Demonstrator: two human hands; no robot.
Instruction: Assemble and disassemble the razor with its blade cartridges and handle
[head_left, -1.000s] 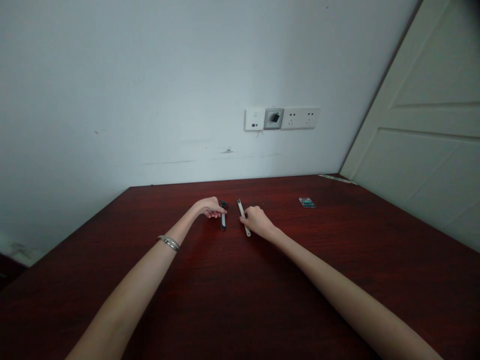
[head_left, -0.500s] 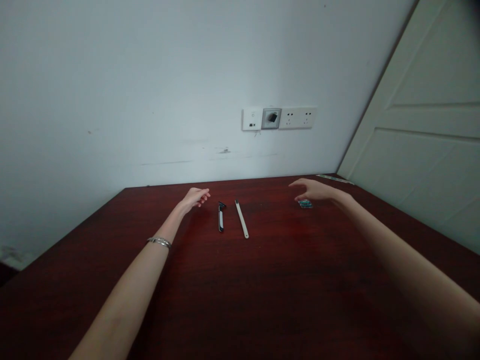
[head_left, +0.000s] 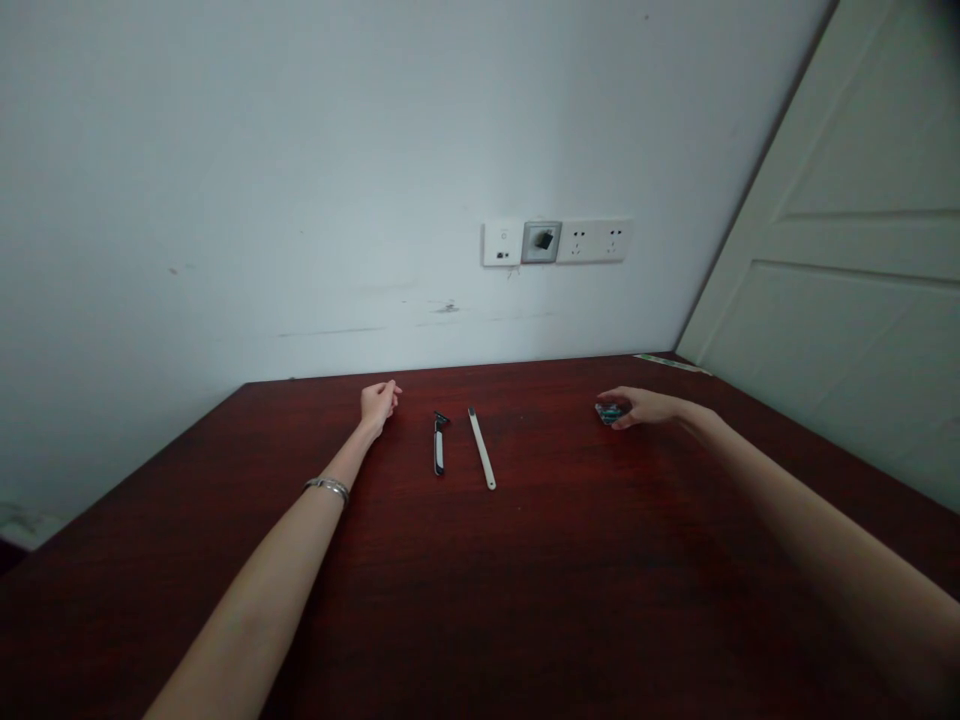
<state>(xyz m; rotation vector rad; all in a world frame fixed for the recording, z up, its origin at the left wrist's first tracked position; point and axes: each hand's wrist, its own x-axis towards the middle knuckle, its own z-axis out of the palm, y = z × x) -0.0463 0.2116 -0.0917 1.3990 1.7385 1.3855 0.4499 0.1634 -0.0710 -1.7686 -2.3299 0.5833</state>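
Note:
My right hand [head_left: 636,406] has its thumb and fingers on opposite sides of a small, flat, clear-and-teal packet [head_left: 609,413] on the table. The packet's right part is hidden under the hand, and its contents are too small to make out. My left hand [head_left: 380,402] rests near the table's back edge, fingers curled in and nothing visible in them. A black-and-white razor [head_left: 439,447] lies to its right, head pointing away from me. Beside the razor is a slim off-white toothbrush [head_left: 482,450] with a dark head at the far end, slightly slanted.
The dark red wooden table [head_left: 480,620] meets a white wall behind. A row of wall sockets [head_left: 592,240] is set above it. A pale panelled door [head_left: 847,270] stands at the right. A thin patterned strip [head_left: 673,363] lies at the back right corner.
My right hand has come down from above the packet and closed its fingers round it. My left hand has drawn slightly left and curled more tightly. The razor and toothbrush stay in place.

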